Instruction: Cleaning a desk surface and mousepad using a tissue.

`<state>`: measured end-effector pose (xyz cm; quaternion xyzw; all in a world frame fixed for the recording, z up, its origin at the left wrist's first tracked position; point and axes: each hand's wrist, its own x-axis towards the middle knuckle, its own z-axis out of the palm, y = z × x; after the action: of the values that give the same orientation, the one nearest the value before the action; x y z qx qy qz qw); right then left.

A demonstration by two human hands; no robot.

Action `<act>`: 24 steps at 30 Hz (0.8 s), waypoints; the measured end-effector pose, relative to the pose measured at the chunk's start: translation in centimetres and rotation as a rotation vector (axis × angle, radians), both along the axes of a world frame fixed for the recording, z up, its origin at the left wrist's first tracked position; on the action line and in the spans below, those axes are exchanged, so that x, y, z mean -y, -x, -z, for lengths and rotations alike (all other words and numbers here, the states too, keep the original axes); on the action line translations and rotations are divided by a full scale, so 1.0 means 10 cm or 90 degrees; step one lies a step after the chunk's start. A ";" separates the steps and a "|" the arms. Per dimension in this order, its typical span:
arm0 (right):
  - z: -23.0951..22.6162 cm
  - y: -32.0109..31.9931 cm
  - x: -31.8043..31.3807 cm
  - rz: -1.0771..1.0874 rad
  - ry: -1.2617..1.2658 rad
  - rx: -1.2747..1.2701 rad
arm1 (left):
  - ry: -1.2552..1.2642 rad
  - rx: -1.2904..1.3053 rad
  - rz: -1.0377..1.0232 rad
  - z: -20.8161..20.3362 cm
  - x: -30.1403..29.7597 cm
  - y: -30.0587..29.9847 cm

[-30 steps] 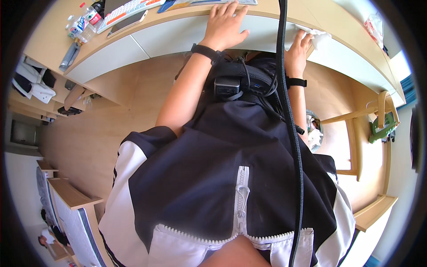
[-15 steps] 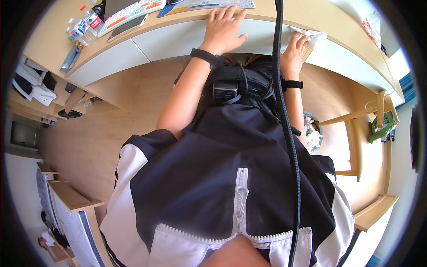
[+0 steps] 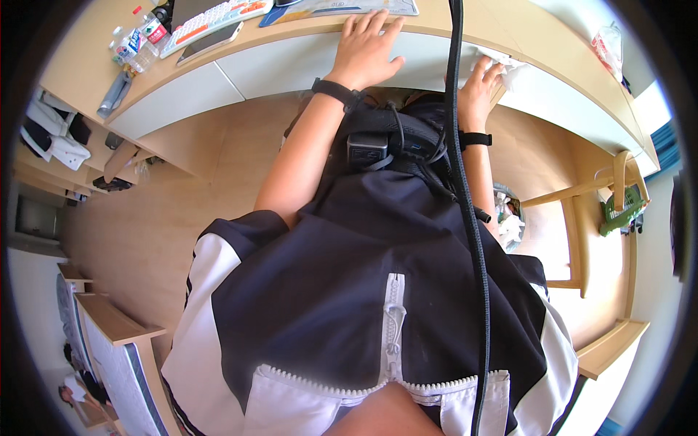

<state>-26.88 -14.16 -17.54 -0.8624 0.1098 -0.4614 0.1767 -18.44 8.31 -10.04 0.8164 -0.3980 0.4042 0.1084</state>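
Note:
My left hand (image 3: 368, 49) lies on the front edge of the wooden desk (image 3: 483, 22), its fingers stretched out and holding nothing. Under the fingers of my right hand (image 3: 476, 94) is a crumpled white tissue (image 3: 515, 74), pressed against the desk's front at the white drawer panel (image 3: 567, 102). Part of that hand is hidden by a black cable (image 3: 465, 182) hanging down across the view. Black bands circle both wrists. Beyond my left fingertips lies a patterned desk mat (image 3: 342, 9).
A keyboard (image 3: 214, 25), a phone (image 3: 211, 43) and plastic bottles (image 3: 134, 49) stand at the desk's left. On the right are a white plastic bag (image 3: 607, 47) and a wooden chair (image 3: 582, 240) with a green basket (image 3: 624, 211). A waste bin (image 3: 512, 218) sits beside my right forearm.
My right hand and the tissue have shifted slightly left and down along the desk's front. The left hand stays in the same place.

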 end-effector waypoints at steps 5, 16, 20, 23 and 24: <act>0.08 -0.06 -0.14 0.026 0.145 -0.048 | -0.021 -0.076 0.013 -0.11 0.03 0.14; -0.03 0.00 0.01 0.022 -0.030 -0.004 | -0.015 -0.074 0.033 -0.16 0.01 0.11; 0.00 -0.03 -0.12 -0.016 -0.002 0.003 | 0.008 -0.058 0.041 -0.14 0.03 0.12; -0.07 -0.03 -0.25 -0.026 0.109 -0.006 | 0.018 -0.050 0.052 -0.13 0.01 0.14; -0.08 -0.01 -0.27 -0.026 0.109 -0.006 | 0.018 -0.043 0.050 -0.14 -0.01 0.14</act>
<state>-26.81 -11.50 -16.75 -0.8786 0.0531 -0.4614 0.1114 -19.82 8.39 -8.66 0.8117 -0.4201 0.3773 0.1493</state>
